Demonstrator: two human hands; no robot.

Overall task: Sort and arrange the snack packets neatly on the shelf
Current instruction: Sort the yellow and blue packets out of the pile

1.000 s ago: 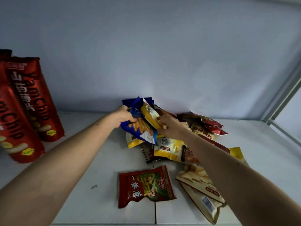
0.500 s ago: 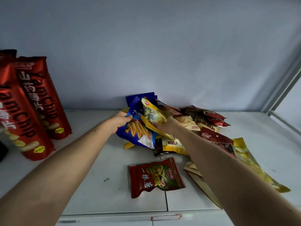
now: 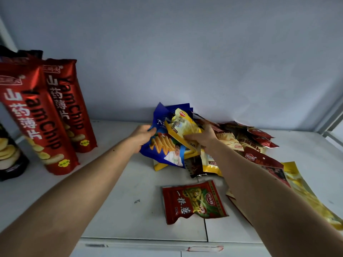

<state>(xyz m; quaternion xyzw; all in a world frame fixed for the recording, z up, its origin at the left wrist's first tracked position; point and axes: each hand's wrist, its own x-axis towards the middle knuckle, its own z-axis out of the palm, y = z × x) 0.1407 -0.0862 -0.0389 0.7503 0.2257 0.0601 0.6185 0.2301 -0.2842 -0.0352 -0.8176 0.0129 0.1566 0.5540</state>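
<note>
Both packets have come up a little off the heap since half a second ago, and the view has swung left, bringing more of the red Yam Chip packs (image 3: 61, 112) into sight. The left hand (image 3: 142, 137) pinches the blue chip packet (image 3: 163, 145) by its left edge; the right hand (image 3: 201, 139) grips the yellow packet (image 3: 182, 127) from below, fingers curled round its lower part. Both sit above the pile of mixed packets (image 3: 246, 143) at the back of the shelf (image 3: 118, 201), against the wall. These bags look light, air-puffed and slick, with brittle chips inside, so the sealed edges seem the safest hold. A red-green packet (image 3: 194, 201) lies flat and alone nearer the front. White and faintly scuffed, the shelf sits in dim light; what lies deepest in the pile is hard to tell.
</note>
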